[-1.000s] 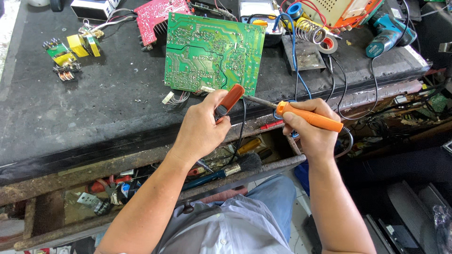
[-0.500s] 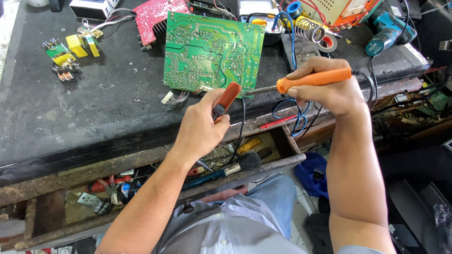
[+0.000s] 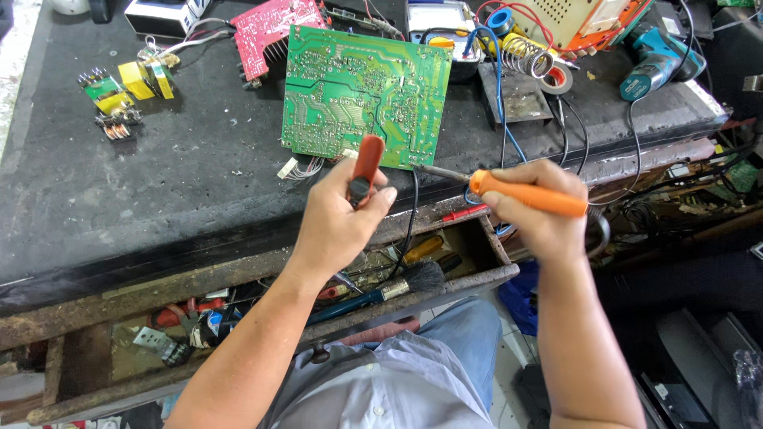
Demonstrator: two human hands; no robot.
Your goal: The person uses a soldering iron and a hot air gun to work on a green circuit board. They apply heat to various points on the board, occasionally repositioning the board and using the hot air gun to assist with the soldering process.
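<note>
Left hand (image 3: pixel 338 218): closed round a red-handled probe (image 3: pixel 366 165), held upright just off the near edge of the green circuit board (image 3: pixel 366 97). Right hand (image 3: pixel 540 208): clamped on an orange-handled soldering iron (image 3: pixel 524 193), tip aimed at the board's near right corner. Board is laid flat on the dark workbench (image 3: pixel 159 183); bare bench is left to its left. An open drawer (image 3: pixel 445 254) is seen below the bench edge.

Your left hand (image 3: pixel 338 218) hides the red probe (image 3: pixel 366 167) below its grip. Your right hand (image 3: pixel 540 214) covers the orange soldering iron (image 3: pixel 528 195) handle's underside; the tip's contact is too small to tell.
</note>
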